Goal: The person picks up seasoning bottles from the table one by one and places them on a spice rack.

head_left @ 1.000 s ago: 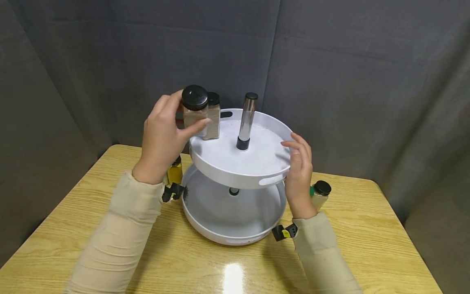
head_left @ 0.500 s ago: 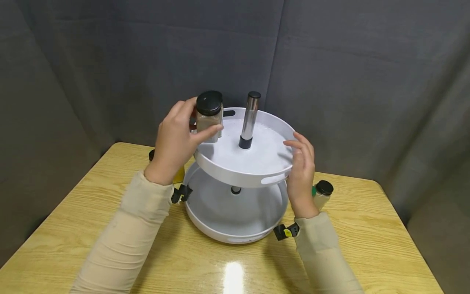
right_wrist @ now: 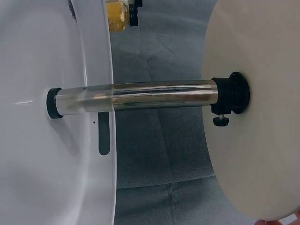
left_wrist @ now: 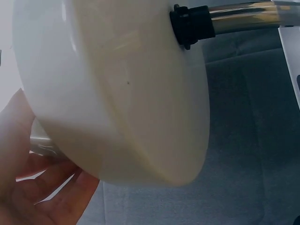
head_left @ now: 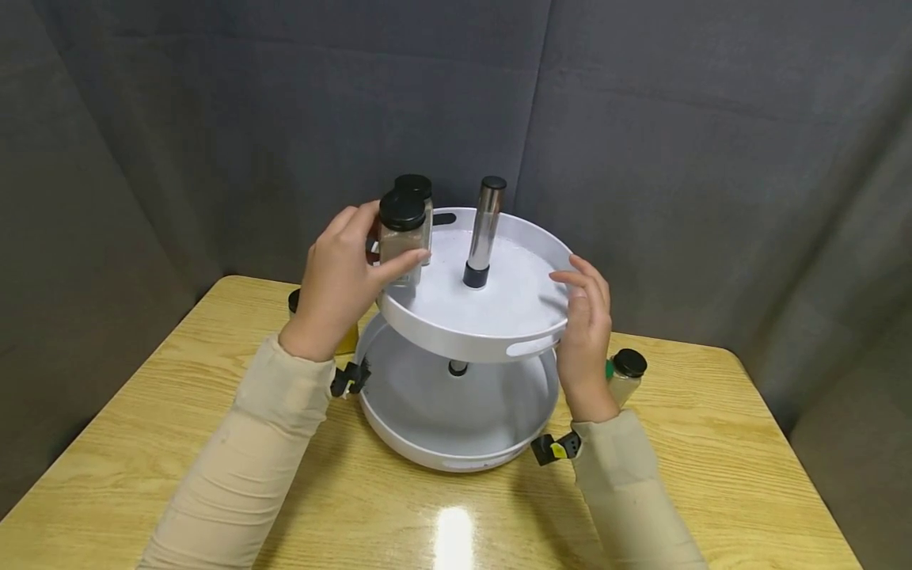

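My left hand (head_left: pixel 338 277) grips a square spice jar (head_left: pixel 400 247) with a black lid and beige contents, over the left part of the upper white tray (head_left: pixel 456 342). Whether its base touches the tray floor I cannot tell. Just behind it is a second black-lidded jar (head_left: pixel 428 229), partly hidden. My right hand (head_left: pixel 584 340) holds the upper tray's right rim, with fingertips showing at the tray's edge in the right wrist view. A metal post (head_left: pixel 484 229) rises through the tray. In the left wrist view, fingers (left_wrist: pixel 51 187) curve beside the tray's pale underside (left_wrist: pixel 140 108).
Below is the larger lower tray (head_left: pixel 456 412), on a wood-grain table (head_left: pixel 178 443). A yellow-filled jar (head_left: pixel 347 340) stands left, mostly behind my left wrist. A black-lidded jar (head_left: pixel 625 380) with a green patch is beside my right wrist. Grey curtain (head_left: pixel 641 142) hangs behind.
My left hand has moved right with the spice jar, then slightly down and nearer. The rear jar's lid shows again from behind it. My right hand stays on the rim.
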